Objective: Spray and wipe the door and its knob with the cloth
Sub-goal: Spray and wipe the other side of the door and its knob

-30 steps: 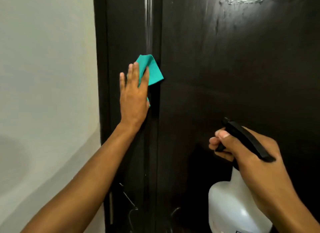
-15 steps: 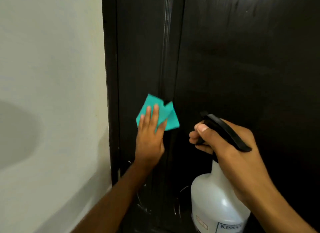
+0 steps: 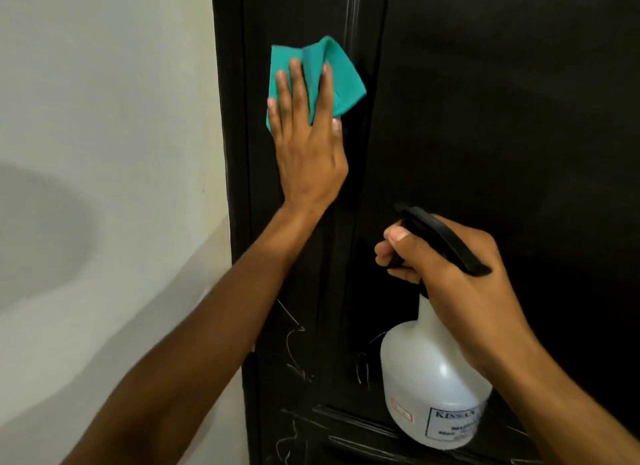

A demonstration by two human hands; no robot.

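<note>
Behind both hands stands the dark door (image 3: pixel 502 118); its knob is not in view. Right hand (image 3: pixel 446 267) grips the white spray bottle (image 3: pixel 436 388) by its black trigger head, below and right of the left hand (image 3: pixel 304 146), which presses the teal cloth (image 3: pixel 343 80) flat, fingers extended. Risk: the loose cloth fold may slip from under the fingers, leaving streaks

Dark door (image 3: pixel 502 118) standing upright beside pale wall (image 3: pixel 104 118); teal cloth (image 3: pixel 341 78) lying flat against its left panel, pressed there by left hand (image 3: pixel 308 153); pale scratches showing lower down.
</note>
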